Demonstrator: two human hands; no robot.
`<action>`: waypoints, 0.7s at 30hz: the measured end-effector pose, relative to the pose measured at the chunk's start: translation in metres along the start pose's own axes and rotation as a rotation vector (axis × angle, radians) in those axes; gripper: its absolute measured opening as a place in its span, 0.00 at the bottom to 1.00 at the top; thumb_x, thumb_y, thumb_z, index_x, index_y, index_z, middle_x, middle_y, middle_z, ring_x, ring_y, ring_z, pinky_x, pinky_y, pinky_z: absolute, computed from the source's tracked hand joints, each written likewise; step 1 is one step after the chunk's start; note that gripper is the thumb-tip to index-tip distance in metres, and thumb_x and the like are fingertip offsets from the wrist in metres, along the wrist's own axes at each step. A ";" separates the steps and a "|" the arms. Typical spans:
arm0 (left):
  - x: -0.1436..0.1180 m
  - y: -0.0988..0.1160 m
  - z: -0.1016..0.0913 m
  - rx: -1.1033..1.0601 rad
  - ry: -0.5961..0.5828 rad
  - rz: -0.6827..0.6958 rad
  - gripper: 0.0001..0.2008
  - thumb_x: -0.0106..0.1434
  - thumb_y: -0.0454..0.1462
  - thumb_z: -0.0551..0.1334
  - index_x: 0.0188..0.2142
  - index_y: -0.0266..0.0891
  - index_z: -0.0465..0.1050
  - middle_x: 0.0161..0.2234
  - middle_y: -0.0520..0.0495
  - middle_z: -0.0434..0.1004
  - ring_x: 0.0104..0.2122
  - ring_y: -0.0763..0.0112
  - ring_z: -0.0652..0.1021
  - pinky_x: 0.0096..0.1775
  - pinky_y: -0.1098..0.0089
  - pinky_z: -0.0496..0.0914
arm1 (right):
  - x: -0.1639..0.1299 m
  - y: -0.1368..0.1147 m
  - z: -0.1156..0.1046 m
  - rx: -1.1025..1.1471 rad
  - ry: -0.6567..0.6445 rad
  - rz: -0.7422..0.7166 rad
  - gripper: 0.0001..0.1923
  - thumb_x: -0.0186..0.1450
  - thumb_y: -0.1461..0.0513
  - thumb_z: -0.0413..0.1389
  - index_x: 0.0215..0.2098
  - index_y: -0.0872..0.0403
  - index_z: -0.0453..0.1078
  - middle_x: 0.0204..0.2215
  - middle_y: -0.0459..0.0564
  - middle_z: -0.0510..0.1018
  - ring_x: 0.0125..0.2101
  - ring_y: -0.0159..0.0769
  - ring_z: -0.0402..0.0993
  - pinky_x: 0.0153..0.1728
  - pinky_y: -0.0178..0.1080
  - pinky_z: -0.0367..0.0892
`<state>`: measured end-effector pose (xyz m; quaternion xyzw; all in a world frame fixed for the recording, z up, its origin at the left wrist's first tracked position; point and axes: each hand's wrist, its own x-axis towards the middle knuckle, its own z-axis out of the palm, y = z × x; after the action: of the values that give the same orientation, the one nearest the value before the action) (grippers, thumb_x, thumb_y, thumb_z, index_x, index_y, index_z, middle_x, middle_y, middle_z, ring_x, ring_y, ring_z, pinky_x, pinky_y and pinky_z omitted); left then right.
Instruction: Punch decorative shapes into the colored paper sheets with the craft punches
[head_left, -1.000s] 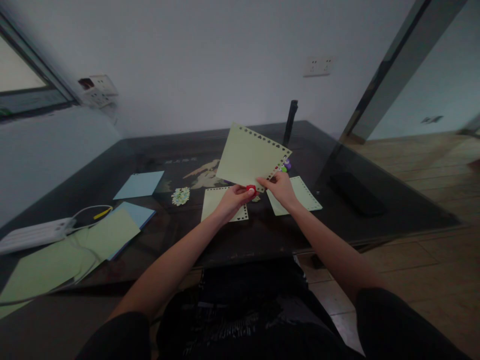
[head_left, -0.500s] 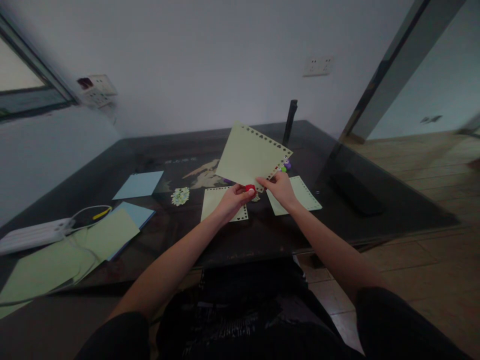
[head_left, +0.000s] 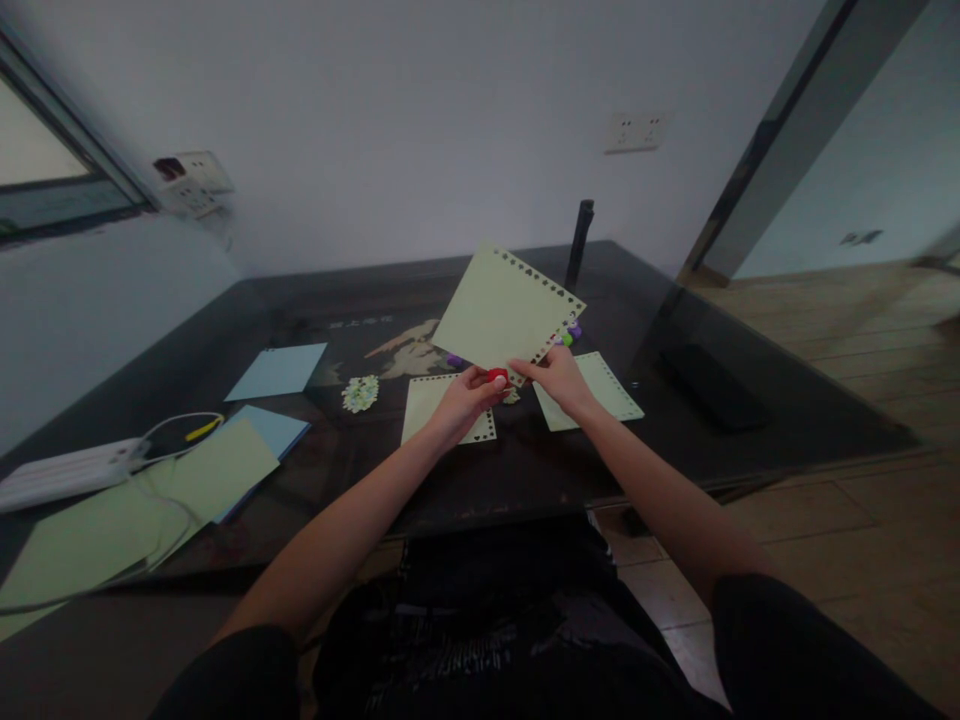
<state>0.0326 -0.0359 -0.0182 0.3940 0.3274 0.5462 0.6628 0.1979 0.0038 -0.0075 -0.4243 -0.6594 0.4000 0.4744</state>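
In my left hand (head_left: 466,402) is a small red craft punch (head_left: 498,376), gripped between thumb and fingers at the near corner of a pale green paper sheet (head_left: 499,305). My right hand (head_left: 559,380) pinches that sheet by its near right edge, holding it tilted above the table. Small shaped holes run along its far right and near right edges. Below lie two more pale sheets with punched edges, a left sheet (head_left: 424,405) and a right sheet (head_left: 600,392). Purple and green punches (head_left: 568,335) stand partly hidden behind the raised sheet.
A heap of paper cutouts (head_left: 361,393) lies left of the sheets. Further left are blue paper (head_left: 277,370), stacked green paper (head_left: 217,470) and a white power strip (head_left: 71,472) with cables. A black upright post (head_left: 580,245) stands behind; a dark flat object (head_left: 712,388) lies right.
The raised sheet has shifted very slightly, its far corner moving a little to the right. Both hands keep their holds, and the red punch has tilted slightly at the sheet's corner.
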 end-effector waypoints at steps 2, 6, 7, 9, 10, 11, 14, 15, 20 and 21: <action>0.001 0.000 -0.001 0.019 0.003 0.025 0.15 0.47 0.35 0.72 0.29 0.35 0.67 0.31 0.48 0.75 0.34 0.72 0.76 0.47 0.64 0.67 | 0.000 -0.002 0.000 -0.019 0.040 -0.009 0.12 0.54 0.56 0.62 0.26 0.57 0.73 0.24 0.54 0.78 0.23 0.36 0.71 0.26 0.39 0.68; 0.002 -0.001 -0.002 0.063 0.026 0.034 0.16 0.47 0.36 0.72 0.33 0.36 0.68 0.34 0.48 0.76 0.35 0.72 0.76 0.45 0.66 0.67 | -0.001 -0.004 0.001 -0.033 0.093 -0.015 0.13 0.54 0.54 0.61 0.26 0.58 0.73 0.22 0.52 0.77 0.22 0.35 0.70 0.25 0.38 0.67; 0.002 -0.001 -0.003 0.069 0.030 0.033 0.17 0.46 0.37 0.72 0.33 0.36 0.68 0.35 0.47 0.76 0.35 0.72 0.76 0.44 0.66 0.67 | 0.000 -0.004 0.001 -0.038 0.099 -0.019 0.14 0.54 0.54 0.61 0.26 0.58 0.73 0.22 0.52 0.77 0.22 0.35 0.70 0.25 0.38 0.66; 0.003 -0.002 -0.003 0.088 0.033 0.045 0.18 0.46 0.38 0.72 0.34 0.36 0.68 0.35 0.47 0.76 0.35 0.72 0.76 0.44 0.65 0.67 | 0.000 -0.002 0.001 -0.073 0.108 -0.032 0.14 0.54 0.53 0.61 0.26 0.58 0.73 0.21 0.51 0.76 0.22 0.34 0.70 0.24 0.37 0.66; 0.003 -0.002 -0.003 0.107 0.032 0.056 0.18 0.46 0.38 0.72 0.33 0.36 0.68 0.34 0.47 0.76 0.35 0.71 0.76 0.45 0.65 0.68 | 0.000 -0.002 0.000 -0.098 0.113 -0.041 0.15 0.54 0.53 0.61 0.25 0.58 0.72 0.20 0.51 0.75 0.22 0.34 0.69 0.24 0.37 0.65; 0.003 -0.003 -0.003 0.131 0.032 0.065 0.18 0.46 0.38 0.72 0.33 0.35 0.68 0.34 0.47 0.76 0.36 0.70 0.76 0.45 0.64 0.68 | 0.001 -0.001 0.000 -0.117 0.116 -0.051 0.15 0.54 0.53 0.61 0.24 0.58 0.72 0.19 0.50 0.75 0.21 0.34 0.69 0.24 0.37 0.65; 0.003 -0.005 -0.003 0.202 0.020 0.067 0.18 0.47 0.40 0.72 0.33 0.34 0.69 0.35 0.45 0.77 0.36 0.68 0.76 0.45 0.62 0.68 | 0.001 -0.002 0.000 -0.106 0.099 -0.085 0.15 0.54 0.52 0.60 0.26 0.57 0.73 0.23 0.50 0.77 0.23 0.34 0.69 0.25 0.37 0.65; 0.002 -0.005 -0.003 0.217 0.012 0.060 0.18 0.47 0.40 0.71 0.34 0.34 0.70 0.35 0.44 0.77 0.37 0.68 0.76 0.45 0.62 0.68 | 0.001 -0.003 0.000 -0.085 0.089 -0.093 0.15 0.54 0.52 0.60 0.27 0.57 0.73 0.25 0.51 0.78 0.24 0.35 0.70 0.26 0.37 0.65; 0.000 -0.002 -0.001 0.246 0.002 0.037 0.17 0.48 0.40 0.71 0.35 0.34 0.72 0.37 0.41 0.77 0.37 0.66 0.76 0.45 0.61 0.68 | -0.001 -0.007 0.000 -0.064 0.091 -0.110 0.13 0.54 0.53 0.60 0.28 0.56 0.74 0.27 0.52 0.78 0.26 0.36 0.72 0.28 0.38 0.66; 0.000 -0.001 -0.001 0.244 0.004 0.039 0.17 0.48 0.40 0.71 0.34 0.34 0.72 0.37 0.41 0.77 0.37 0.66 0.76 0.45 0.61 0.68 | -0.001 -0.007 0.000 -0.070 0.100 -0.114 0.13 0.55 0.54 0.60 0.28 0.56 0.74 0.26 0.52 0.78 0.26 0.36 0.71 0.27 0.38 0.65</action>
<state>0.0324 -0.0361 -0.0196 0.4772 0.3850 0.5159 0.5983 0.1963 0.0006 -0.0012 -0.4220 -0.6716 0.3273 0.5135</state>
